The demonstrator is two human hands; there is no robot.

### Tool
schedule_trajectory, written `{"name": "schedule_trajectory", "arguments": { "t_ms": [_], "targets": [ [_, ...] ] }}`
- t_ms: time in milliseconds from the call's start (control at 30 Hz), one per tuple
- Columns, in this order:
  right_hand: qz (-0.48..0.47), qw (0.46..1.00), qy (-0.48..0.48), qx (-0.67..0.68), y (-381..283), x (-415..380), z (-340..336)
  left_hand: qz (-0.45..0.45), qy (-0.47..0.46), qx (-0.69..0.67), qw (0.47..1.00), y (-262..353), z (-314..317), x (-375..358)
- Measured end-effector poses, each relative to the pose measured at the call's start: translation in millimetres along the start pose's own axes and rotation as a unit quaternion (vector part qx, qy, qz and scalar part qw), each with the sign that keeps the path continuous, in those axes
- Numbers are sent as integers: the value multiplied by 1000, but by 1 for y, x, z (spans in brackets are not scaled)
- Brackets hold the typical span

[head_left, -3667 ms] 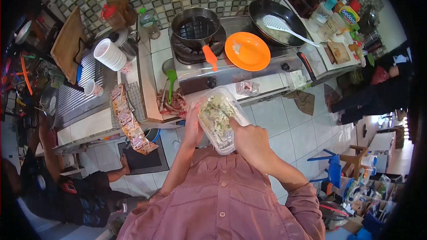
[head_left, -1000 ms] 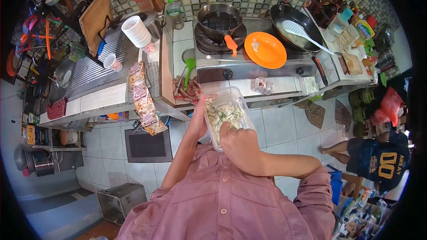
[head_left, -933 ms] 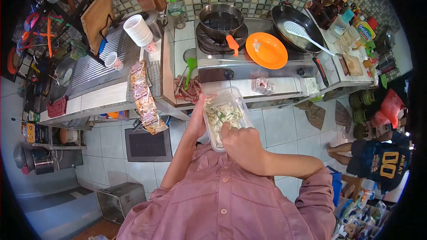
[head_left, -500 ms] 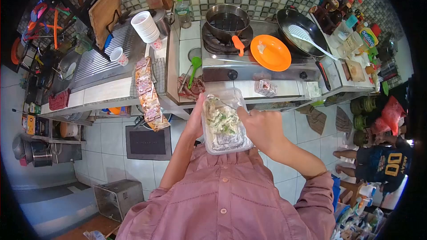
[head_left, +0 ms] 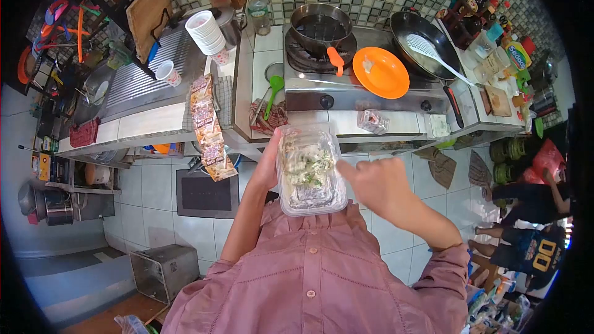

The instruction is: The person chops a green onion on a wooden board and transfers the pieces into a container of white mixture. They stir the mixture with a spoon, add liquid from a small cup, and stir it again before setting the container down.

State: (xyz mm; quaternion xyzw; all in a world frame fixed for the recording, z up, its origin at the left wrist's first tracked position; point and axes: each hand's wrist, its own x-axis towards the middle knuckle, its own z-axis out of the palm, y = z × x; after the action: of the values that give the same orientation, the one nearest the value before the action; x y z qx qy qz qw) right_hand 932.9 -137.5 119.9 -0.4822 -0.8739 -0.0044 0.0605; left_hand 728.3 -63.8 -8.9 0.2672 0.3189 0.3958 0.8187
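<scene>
My left hand (head_left: 267, 164) is closed around the left side of a clear plastic container (head_left: 286, 201), held in front of my chest. A pale, crumbly mixture with green bits (head_left: 306, 170) lies inside it. At the container's right edge is my right hand (head_left: 377, 185), its fingers curled round a thin-handled metal utensil. Most of that utensil is hidden by the fingers and blurred, so its head cannot be made out.
Ahead, a dark pot (head_left: 318, 28) and a wok (head_left: 427, 40) with a white slotted spatula (head_left: 436, 59) sit on the stove (head_left: 371, 104). Between them rests an orange plate (head_left: 396, 80). Sachets (head_left: 208, 130) hang over the left counter edge. Two people (head_left: 535, 247) are at far right.
My right hand has moved slightly right and down, drawing back from the mixture. The container has shifted a little left. A second person now shows more at far right.
</scene>
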Motion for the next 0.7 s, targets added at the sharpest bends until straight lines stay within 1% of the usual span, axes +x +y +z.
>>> {"name": "schedule_trajectory", "arguments": {
  "t_ms": [33,167,233,300,367,433,467,500,533,567,600,633,700],
  "targets": [
    [32,999,2,-9,4,3,0,0,0,0,1000,0,0,1],
    [56,998,-2,-20,6,11,22,-1,-17,0,1000,-9,-12,9],
    [7,1000,-3,0,-4,5,28,0,-17,5,1000,-10,-15,10],
    [1,1000,-15,7,-13,-7,27,-16,8,-13,1000,-10,-16,9],
    [-7,999,-28,13,-15,-13,20,-4,9,-32,999,-10,-15,10],
    [1,995,-63,74,-9,-20,8,7,11,-50,999,-13,-22,14],
    [1,995,-65,75,-4,-23,0,31,-1,-35,999,-19,-32,19],
    [44,991,-63,109,4,-24,-8,56,-13,-19,998,-18,-34,21],
    [87,984,-60,143,10,-26,-12,58,-11,-21,998,-19,-36,21],
    [83,984,-62,143,14,-27,-11,54,13,-20,998,-18,-37,20],
    [109,971,-73,200,18,-28,-8,49,35,-19,998,-15,-32,18],
    [135,953,-85,257,20,-29,-4,49,37,-21,998,-13,-27,16],
    [119,959,-71,248,12,-27,18,38,57,-48,996,-9,-15,11]
  ]
}}
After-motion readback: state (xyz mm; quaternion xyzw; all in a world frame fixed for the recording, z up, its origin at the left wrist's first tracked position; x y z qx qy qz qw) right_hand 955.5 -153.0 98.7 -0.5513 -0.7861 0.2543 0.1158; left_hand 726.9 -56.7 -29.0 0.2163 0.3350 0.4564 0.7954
